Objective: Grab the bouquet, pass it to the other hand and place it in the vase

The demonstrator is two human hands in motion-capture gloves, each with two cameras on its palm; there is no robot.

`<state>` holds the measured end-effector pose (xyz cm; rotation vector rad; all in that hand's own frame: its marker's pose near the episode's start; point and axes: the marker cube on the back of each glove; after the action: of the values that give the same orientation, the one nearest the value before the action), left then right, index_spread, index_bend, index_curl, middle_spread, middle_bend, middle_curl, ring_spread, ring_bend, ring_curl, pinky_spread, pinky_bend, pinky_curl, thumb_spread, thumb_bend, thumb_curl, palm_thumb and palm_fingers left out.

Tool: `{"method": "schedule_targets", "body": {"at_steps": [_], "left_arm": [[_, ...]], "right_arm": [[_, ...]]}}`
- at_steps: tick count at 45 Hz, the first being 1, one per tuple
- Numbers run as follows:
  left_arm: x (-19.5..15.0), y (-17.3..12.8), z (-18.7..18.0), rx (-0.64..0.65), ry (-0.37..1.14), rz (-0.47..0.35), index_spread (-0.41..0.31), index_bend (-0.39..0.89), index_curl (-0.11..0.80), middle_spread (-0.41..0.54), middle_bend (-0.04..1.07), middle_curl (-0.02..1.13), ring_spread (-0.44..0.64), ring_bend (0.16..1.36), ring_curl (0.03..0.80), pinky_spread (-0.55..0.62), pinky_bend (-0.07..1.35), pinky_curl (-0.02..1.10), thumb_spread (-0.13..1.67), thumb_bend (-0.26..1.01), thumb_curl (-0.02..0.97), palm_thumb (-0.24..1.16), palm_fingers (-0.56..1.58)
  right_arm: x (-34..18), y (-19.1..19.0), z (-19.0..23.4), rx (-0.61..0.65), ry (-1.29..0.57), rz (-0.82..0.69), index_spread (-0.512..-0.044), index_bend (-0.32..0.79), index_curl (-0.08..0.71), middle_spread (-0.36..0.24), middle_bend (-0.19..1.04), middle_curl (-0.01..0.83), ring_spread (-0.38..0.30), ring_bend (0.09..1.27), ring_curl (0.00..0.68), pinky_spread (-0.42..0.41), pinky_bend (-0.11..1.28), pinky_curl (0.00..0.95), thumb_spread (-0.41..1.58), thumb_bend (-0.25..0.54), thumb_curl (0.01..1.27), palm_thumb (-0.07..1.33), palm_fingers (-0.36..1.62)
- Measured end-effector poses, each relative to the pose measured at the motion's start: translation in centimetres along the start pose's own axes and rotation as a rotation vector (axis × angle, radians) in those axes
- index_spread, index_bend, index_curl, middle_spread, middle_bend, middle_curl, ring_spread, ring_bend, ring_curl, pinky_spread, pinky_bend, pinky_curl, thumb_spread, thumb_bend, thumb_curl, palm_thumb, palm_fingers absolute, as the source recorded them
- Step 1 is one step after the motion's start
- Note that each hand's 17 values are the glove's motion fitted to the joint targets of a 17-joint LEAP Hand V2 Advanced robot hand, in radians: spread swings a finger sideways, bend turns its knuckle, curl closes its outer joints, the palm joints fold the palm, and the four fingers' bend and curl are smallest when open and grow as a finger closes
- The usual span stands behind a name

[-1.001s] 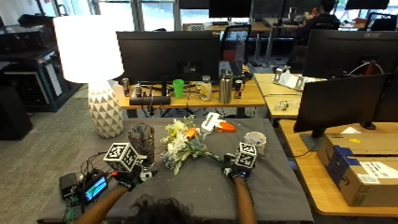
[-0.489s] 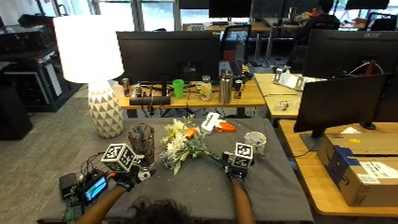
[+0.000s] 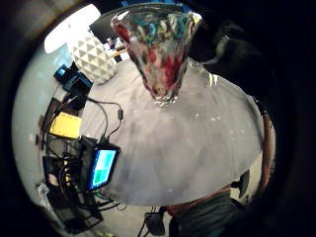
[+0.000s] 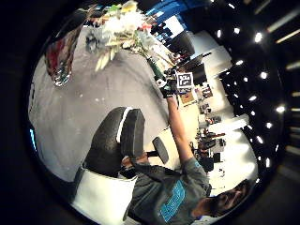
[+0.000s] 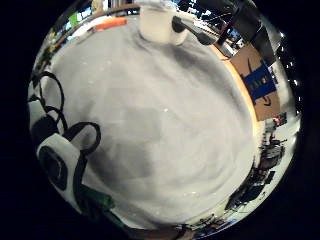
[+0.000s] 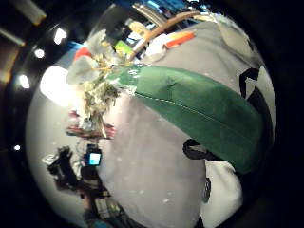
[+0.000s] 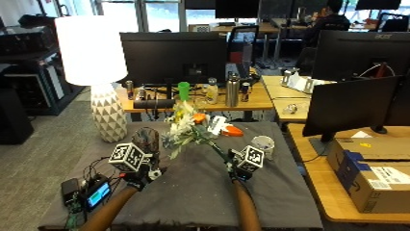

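Legible text: one item only. Monitor (image 7: 379, 45), far right of the desk row: small pale brand lettering along the top edge of its back, seemingly "acer". Cardboard box (image 7: 378, 175), right-hand desk: yellow sticker and white label, both unreadable. Small screen (image 7: 98, 193): nothing legible.

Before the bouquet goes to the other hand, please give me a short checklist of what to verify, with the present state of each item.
1. Bouquet lifted off the table: ok.
2. Right hand has a grip on the stems: ok, in the outside view.
3. Left hand free to receive: cannot tell, its fingers are hidden.
4. Vase upright beside the left hand: ok.
5. Vase mouth unobstructed: cannot tell.
6. White mug apart from the bouquet: ok.
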<state>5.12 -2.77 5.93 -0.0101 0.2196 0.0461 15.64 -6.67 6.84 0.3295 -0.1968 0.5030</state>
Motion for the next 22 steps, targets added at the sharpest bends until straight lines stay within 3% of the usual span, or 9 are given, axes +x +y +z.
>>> {"method": "schedule_targets", "body": {"at_steps": [8,18,22], "left_arm": [[3.1,-3.3,-0.1,0.07,0.15,0.03,-0.045,0.21,0.324,0.023,0.18,0.35,0.2,0.53,0.286,0.32,0.34,0.36,1.04,-0.02,0.287,0.23,0.58],[7.6,-8.9,-2.6,0.102,0.531,0.024,-0.028,0.12,0.324,-0.034,0.2,0.37,0.11,0.54,0.303,0.21,0.32,0.37,1.04,-0.01,0.297,0.27,0.66],[9.7,-11.2,-3.1,0.11,0.581,0.059,-0.008,0.07,0.297,-0.05,0.23,0.38,0.08,0.56,0.317,0.19,0.32,0.38,1.02,-0.02,0.305,0.29,0.64]], "right_arm": [[-4.4,-0.4,-2.2,0.036,-0.395,-0.037,-0.234,0.29,0.498,-0.159,0.73,0.59,-0.192,0.95,0.549,-0.282,0.7,0.48,0.68,-0.024,0.62,0.96,1.42],[-10.9,0.3,-3.7,0.001,-0.819,-0.147,-0.232,0.3,0.534,-0.163,0.76,0.604,-0.194,0.97,0.555,-0.287,0.72,0.49,0.68,-0.024,0.65,0.96,1.4],[-14.5,1.1,-4.3,-0.021,-1.019,-0.302,-0.229,0.3,0.545,-0.164,0.77,0.61,-0.194,0.98,0.555,-0.286,0.73,0.493,0.68,-0.026,0.66,0.96,1.4]]}}
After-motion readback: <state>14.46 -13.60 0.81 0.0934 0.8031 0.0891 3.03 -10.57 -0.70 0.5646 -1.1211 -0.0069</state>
